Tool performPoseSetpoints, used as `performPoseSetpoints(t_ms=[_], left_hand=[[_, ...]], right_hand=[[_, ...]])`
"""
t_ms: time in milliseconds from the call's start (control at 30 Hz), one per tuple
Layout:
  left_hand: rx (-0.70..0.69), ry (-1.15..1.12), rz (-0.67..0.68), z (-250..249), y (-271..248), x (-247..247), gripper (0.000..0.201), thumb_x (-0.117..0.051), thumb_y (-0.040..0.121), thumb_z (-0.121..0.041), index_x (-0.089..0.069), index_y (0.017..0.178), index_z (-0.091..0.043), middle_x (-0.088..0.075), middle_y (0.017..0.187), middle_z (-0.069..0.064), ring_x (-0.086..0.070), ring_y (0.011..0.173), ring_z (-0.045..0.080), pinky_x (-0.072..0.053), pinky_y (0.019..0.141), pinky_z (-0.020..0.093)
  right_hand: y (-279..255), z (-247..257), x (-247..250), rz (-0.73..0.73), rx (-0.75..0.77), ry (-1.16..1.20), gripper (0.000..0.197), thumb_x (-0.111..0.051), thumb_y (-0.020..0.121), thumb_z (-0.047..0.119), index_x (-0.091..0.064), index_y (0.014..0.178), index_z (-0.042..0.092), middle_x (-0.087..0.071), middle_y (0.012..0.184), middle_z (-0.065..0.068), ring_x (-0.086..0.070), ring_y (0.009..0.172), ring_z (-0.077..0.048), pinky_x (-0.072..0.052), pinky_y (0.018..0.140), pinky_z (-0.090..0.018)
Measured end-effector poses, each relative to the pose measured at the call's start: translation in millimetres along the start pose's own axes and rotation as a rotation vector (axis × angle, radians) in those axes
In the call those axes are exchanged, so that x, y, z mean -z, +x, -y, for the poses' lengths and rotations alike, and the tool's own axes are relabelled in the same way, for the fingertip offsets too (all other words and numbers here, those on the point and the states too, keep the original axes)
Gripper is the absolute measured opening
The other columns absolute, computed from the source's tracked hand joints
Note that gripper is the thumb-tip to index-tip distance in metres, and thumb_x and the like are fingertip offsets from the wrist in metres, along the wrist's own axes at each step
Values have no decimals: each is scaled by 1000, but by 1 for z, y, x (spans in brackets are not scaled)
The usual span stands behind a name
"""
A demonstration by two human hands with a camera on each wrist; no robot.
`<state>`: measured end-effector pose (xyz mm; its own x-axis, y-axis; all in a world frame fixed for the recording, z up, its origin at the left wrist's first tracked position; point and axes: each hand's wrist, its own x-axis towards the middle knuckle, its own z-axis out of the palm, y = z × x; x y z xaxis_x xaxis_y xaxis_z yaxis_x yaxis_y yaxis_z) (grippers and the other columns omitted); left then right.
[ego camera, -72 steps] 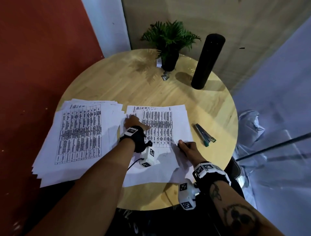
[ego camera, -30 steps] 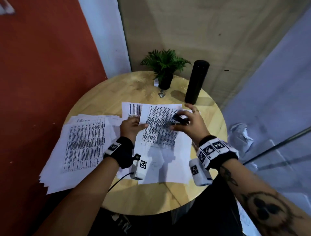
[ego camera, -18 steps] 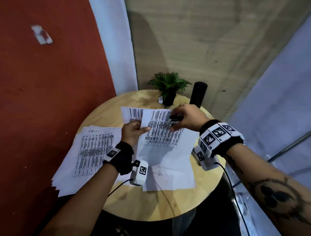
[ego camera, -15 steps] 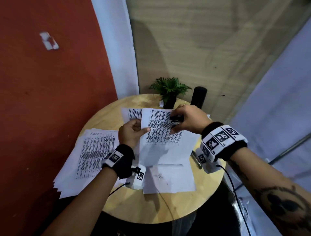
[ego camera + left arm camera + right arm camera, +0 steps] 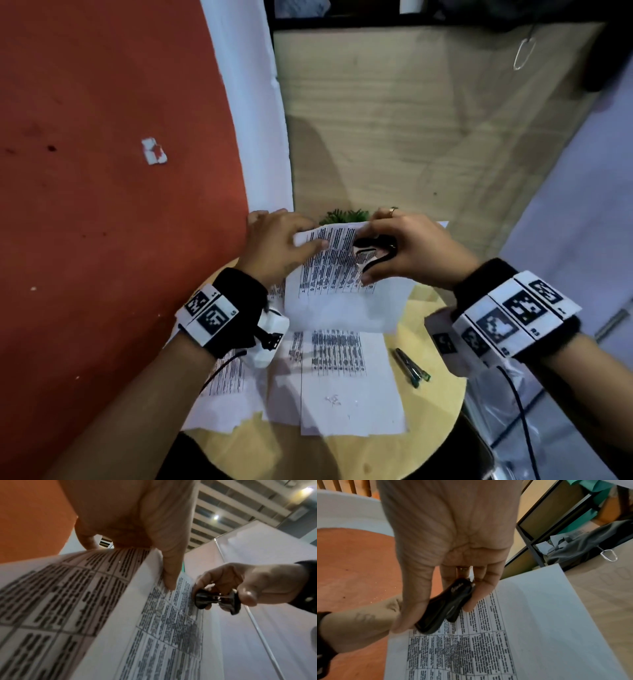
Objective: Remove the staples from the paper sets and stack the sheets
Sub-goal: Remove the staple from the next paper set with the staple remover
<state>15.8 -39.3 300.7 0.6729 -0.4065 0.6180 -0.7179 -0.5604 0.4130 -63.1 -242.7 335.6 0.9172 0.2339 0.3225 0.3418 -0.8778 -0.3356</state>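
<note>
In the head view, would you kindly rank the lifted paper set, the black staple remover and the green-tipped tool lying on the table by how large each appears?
1. Lifted paper set, held by the left hand, clearly largest.
2 and 3. Staple remover in the right hand and green-tipped tool look alike; the remover is nearer and partly hidden, so no ranking.

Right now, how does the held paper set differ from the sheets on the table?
The held set is lifted and curled, pinched by the left hand, with the right hand's staple remover at its top edge. The table sheets lie flat, untouched. Both carry printed tables.
</note>
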Motion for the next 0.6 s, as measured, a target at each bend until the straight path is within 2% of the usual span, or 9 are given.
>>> performPoseSetpoints(t_ms=[33,100,167,267,367,400,467,533,600], left_hand=[[-24,-25,-2,-4,1,5,43,-59,72,-57,-75,89,-21,-69,85,-14,-63,87,17,-31,88,34],[-41,-50,-5,-10,2,14,45,-58,71,-58,-74,89,-20,-59,81,-21,-62,87,17,-39,92,43],[-5,-34,1,-15,3,21,49,-57,67,-62,-73,88,-21,-57,81,-23,-61,92,15,-37,92,39],[9,-93,21,-19,3,31,43,-55,65,-66,-72,79,-29,-57,71,-25,-62,85,19,-44,89,46],[41,-161,55,-24,7,39,17,-59,62,-67,-64,67,-51,-65,64,-4,-63,69,22,-50,79,44],[45,-187,64,-26,8,42,16,-60,61,-67,-63,66,-52,-66,64,4,-62,65,23,-50,75,42],[39,-243,87,-33,10,47,20,-64,60,-65,-66,67,-47,-68,67,13,-60,61,25,-50,68,42],[43,-307,114,-40,12,53,26,-68,59,-60,-71,75,-40,-70,73,17,-63,64,21,-53,68,43],[47,-389,141,-44,12,57,32,-71,58,-56,-72,76,-30,-69,73,20,-56,64,15,-49,66,37]], right_hand=[[-1,3,4,-13,9,9,56,-82,49,51,-67,99,30,-56,92,13,-58,90,-14,-49,75,-44],[-3,9,10,-36,20,32,63,-73,44,61,-67,98,31,-56,91,14,-58,91,-13,-49,76,-45],[-5,12,14,-48,42,57,67,-68,41,66,-66,98,31,-57,93,14,-58,91,-13,-49,77,-45],[-9,20,19,-108,79,90,59,-79,45,56,-68,95,27,-54,96,11,-57,90,-11,-49,77,-45],[-18,32,17,-424,159,151,52,-85,53,35,-68,98,13,-51,107,4,-55,88,-2,-52,78,-40],[-19,36,15,-548,217,105,50,-83,56,30,-68,100,10,-53,108,0,-57,87,-6,-53,74,-38],[-21,44,9,-683,328,-77,44,-80,61,19,-68,102,7,-61,105,-8,-61,82,-23,-54,68,-37],[-20,50,6,-700,390,-188,41,-78,60,12,-69,100,6,-64,100,-11,-58,80,-24,-54,63,-34],[-18,55,6,-676,410,-205,44,-79,57,10,-68,99,4,-63,99,-13,-56,83,-23,-53,58,-32]])
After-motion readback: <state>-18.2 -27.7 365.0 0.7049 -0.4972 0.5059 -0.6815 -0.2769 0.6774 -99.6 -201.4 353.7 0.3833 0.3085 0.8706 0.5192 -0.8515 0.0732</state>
